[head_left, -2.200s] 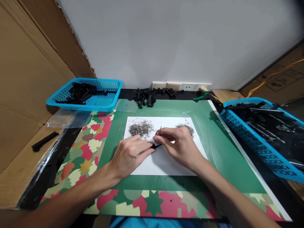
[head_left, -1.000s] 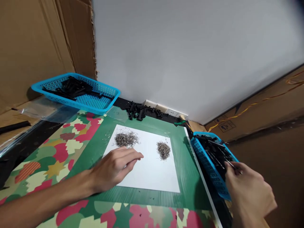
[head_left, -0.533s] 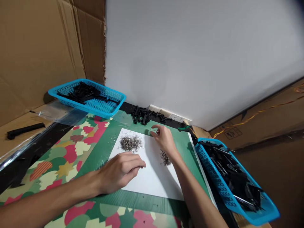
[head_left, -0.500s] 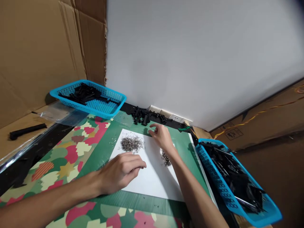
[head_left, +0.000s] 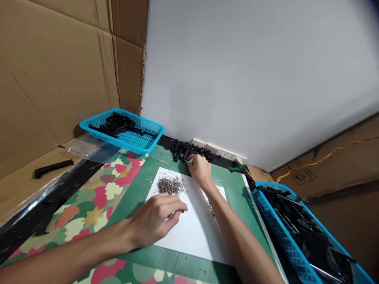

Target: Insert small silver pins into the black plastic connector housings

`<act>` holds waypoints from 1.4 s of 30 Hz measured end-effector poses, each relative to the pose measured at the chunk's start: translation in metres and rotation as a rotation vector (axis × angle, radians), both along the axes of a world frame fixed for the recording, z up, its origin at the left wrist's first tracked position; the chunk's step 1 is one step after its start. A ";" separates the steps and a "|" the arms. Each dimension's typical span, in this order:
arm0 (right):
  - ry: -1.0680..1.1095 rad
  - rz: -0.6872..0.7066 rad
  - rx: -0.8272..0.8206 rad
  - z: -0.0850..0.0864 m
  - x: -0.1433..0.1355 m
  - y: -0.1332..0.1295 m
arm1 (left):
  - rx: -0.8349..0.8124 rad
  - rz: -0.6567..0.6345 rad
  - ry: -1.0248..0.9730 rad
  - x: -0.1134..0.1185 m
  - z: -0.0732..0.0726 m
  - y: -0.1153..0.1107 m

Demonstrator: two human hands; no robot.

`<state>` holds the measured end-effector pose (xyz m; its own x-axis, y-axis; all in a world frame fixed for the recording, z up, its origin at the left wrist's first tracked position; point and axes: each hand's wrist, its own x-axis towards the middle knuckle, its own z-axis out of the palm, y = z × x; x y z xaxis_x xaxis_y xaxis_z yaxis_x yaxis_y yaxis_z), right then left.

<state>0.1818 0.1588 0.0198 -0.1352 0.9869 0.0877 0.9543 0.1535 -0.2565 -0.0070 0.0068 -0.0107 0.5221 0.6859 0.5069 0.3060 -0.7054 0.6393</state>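
My left hand [head_left: 161,217] is closed in a pinch over the near left part of a white sheet [head_left: 189,228]. A tiny dark bit shows at its fingertips, too small to name. Just beyond it lies a heap of small metal pieces [head_left: 171,184]. My right hand [head_left: 201,170] reaches over the sheet's far edge, its fingertips drawn together at a pile of short black plastic parts [head_left: 211,154]. What those fingers hold is hidden. A second heap of metal pieces [head_left: 211,209] is partly covered by my right forearm.
A blue basket [head_left: 145,150] with black parts stands at the back left, another blue basket [head_left: 278,232] at the right. One long black piece [head_left: 53,168] lies on cardboard at the left. Wall sockets [head_left: 226,154] sit behind the pile, with a yellow cable [head_left: 331,151] to the right.
My right hand has moved forward to the black parts, and its parted fingers have come together. My left hand keeps its pinch over the sheet. The whole view has shifted slightly.
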 end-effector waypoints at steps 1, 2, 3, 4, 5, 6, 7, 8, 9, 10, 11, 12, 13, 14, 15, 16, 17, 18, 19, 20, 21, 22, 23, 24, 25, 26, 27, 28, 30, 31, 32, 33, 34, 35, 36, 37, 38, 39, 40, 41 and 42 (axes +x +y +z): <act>0.014 0.012 0.001 0.004 0.000 -0.004 | -0.043 0.041 -0.020 0.000 0.001 0.001; 0.030 0.029 0.002 0.008 0.000 -0.009 | -0.099 0.083 -0.047 -0.001 0.003 0.002; 0.048 0.052 0.003 0.013 0.001 -0.016 | -0.164 0.124 -0.081 -0.002 0.004 0.003; 0.068 0.078 0.002 0.018 0.002 -0.025 | -0.235 0.159 -0.119 -0.002 0.006 0.005; 0.087 0.105 -0.002 0.025 0.003 -0.036 | -0.303 0.192 -0.157 -0.003 0.008 0.007; 0.101 0.134 -0.009 0.031 0.005 -0.047 | -0.364 0.227 -0.195 -0.004 0.009 0.009; 0.122 0.175 -0.030 0.038 0.007 -0.058 | -0.412 0.260 -0.233 -0.005 0.011 0.011; 0.154 0.227 -0.071 0.044 0.008 -0.070 | -0.448 0.286 -0.266 -0.006 0.013 0.012; 0.207 0.296 -0.138 0.050 0.010 -0.081 | -0.478 0.297 -0.287 -0.006 0.015 0.013; 0.284 0.369 -0.221 0.054 0.011 -0.091 | -0.507 0.290 -0.294 -0.006 0.016 0.013; 0.366 0.426 -0.290 0.057 0.011 -0.099 | -0.538 0.267 -0.292 -0.005 0.017 0.012; 0.447 0.467 -0.341 0.059 0.011 -0.106 | -0.568 0.233 -0.288 -0.005 0.018 0.011; 0.519 0.487 -0.363 0.059 0.010 -0.112 | -0.592 0.199 -0.289 -0.003 0.019 0.010; 0.576 0.490 -0.360 0.057 0.008 -0.116 | -0.611 0.173 -0.299 -0.002 0.019 0.008; 0.628 0.491 -0.351 0.054 0.007 -0.119 | -0.623 0.155 -0.317 -0.001 0.019 0.006; 0.678 0.495 -0.346 0.050 0.006 -0.121 | -0.636 0.140 -0.342 0.000 0.019 0.005; 0.722 0.501 -0.349 0.046 0.006 -0.121 | -0.653 0.126 -0.375 0.001 0.019 0.005; 0.758 0.501 -0.352 0.042 0.008 -0.121 | -0.677 0.110 -0.414 0.001 0.019 0.005; 0.779 0.488 -0.347 0.038 0.011 -0.119 | -0.708 0.094 -0.459 0.002 0.019 0.006; 0.777 0.457 -0.324 0.034 0.015 -0.117 | -0.741 0.080 -0.508 0.001 0.020 0.008; 0.749 0.406 -0.279 0.030 0.021 -0.114 | -0.776 0.069 -0.555 0.001 0.022 0.009; 0.693 0.339 -0.219 0.025 0.027 -0.111 | -0.809 0.064 -0.592 0.000 0.023 0.011; 0.615 0.264 -0.157 0.020 0.034 -0.108 | -0.838 0.065 -0.615 0.000 0.024 0.012; 0.525 0.190 -0.101 0.016 0.039 -0.105 | -0.860 0.072 -0.624 -0.001 0.025 0.013; 0.439 0.132 -0.064 0.011 0.044 -0.102 | -0.875 0.083 -0.626 -0.001 0.025 0.014; 0.373 0.093 -0.045 0.006 0.047 -0.099 | -0.883 0.091 -0.620 -0.001 0.025 0.014; 0.335 0.074 -0.042 0.001 0.049 -0.097 | -0.887 0.093 -0.613 -0.001 0.025 0.014; 0.321 0.067 -0.046 -0.003 0.048 -0.096 | -0.891 0.087 -0.606 -0.001 0.025 0.013; 0.337 0.070 -0.055 -0.009 0.044 -0.094 | -0.906 0.062 -0.589 0.000 0.024 0.012; 0.350 0.070 -0.060 -0.011 0.041 -0.093 | -0.910 0.055 -0.574 0.000 0.023 0.012; 0.361 0.070 -0.064 -0.013 0.038 -0.093 | -0.908 0.058 -0.559 0.001 0.023 0.011; 0.371 0.072 -0.070 -0.014 0.035 -0.092 | -0.900 0.070 -0.544 0.001 0.024 0.011; 0.380 0.074 -0.076 -0.015 0.032 -0.091 | -0.890 0.086 -0.532 0.001 0.024 0.010; 0.387 0.075 -0.081 -0.015 0.030 -0.090 | -0.877 0.103 -0.529 0.001 0.025 0.010; 0.394 0.077 -0.085 -0.016 0.029 -0.089 | -0.866 0.116 -0.533 0.001 0.025 0.010; 0.400 0.079 -0.089 -0.016 0.028 -0.087 | -0.859 0.125 -0.540 0.000 0.025 0.011; 0.405 0.083 -0.094 -0.017 0.028 -0.086 | -0.856 0.131 -0.548 0.000 0.025 0.011; 0.410 0.089 -0.100 -0.018 0.028 -0.084 | -0.855 0.134 -0.555 -0.001 0.024 0.011; 0.414 0.098 -0.108 -0.019 0.028 -0.082 | -0.859 0.135 -0.561 -0.001 0.023 0.012; 0.419 0.108 -0.116 -0.020 0.029 -0.081 | -0.865 0.138 -0.565 -0.001 0.022 0.012; 0.423 0.118 -0.125 -0.021 0.030 -0.079 | -0.876 0.142 -0.569 -0.002 0.021 0.013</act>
